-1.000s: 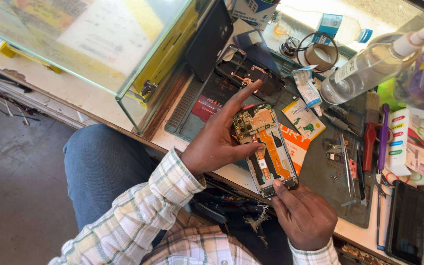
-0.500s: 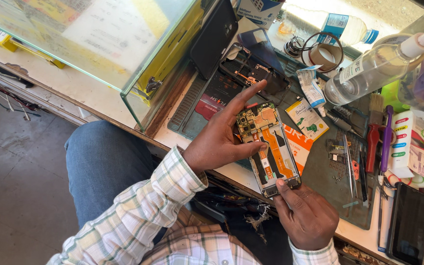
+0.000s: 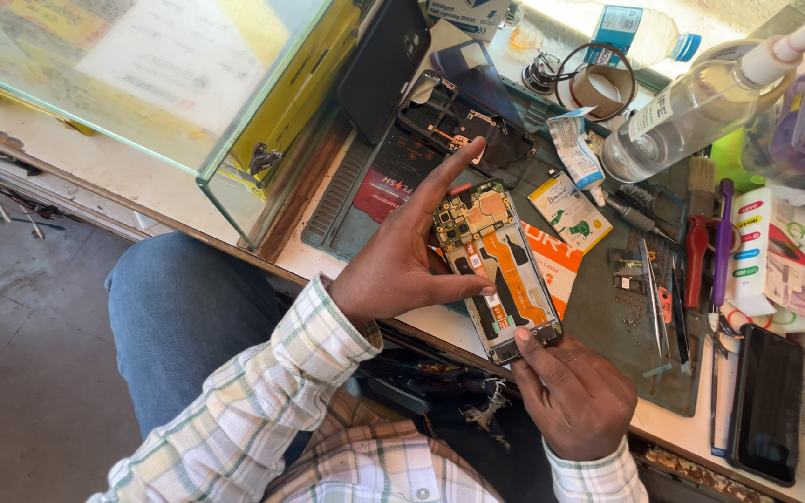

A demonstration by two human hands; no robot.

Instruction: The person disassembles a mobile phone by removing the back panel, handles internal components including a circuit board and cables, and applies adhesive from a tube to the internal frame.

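An opened phone (image 3: 496, 270) with its back cover off shows a circuit board at the top and an orange ribbon cable down its middle. My left hand (image 3: 402, 265) grips its left edge, thumb across the lower middle and index finger stretched up past the top. My right hand (image 3: 575, 396) holds the bottom end, its fingertips pressed on the lower edge. The phone is tilted above the near edge of the dark work mat (image 3: 612, 317).
A glass case (image 3: 170, 74) stands at left. A black phone back frame (image 3: 458, 121) lies on the mat. Tweezers, brushes and screwdrivers (image 3: 691, 270) lie at right, beside a clear spray bottle (image 3: 691, 112), a tape roll (image 3: 603, 84), small boxes (image 3: 775, 261) and a dark phone (image 3: 768, 401).
The opened phone and both hands have shifted slightly; my right hand has come up onto the phone's bottom edge. The view has shifted a little.
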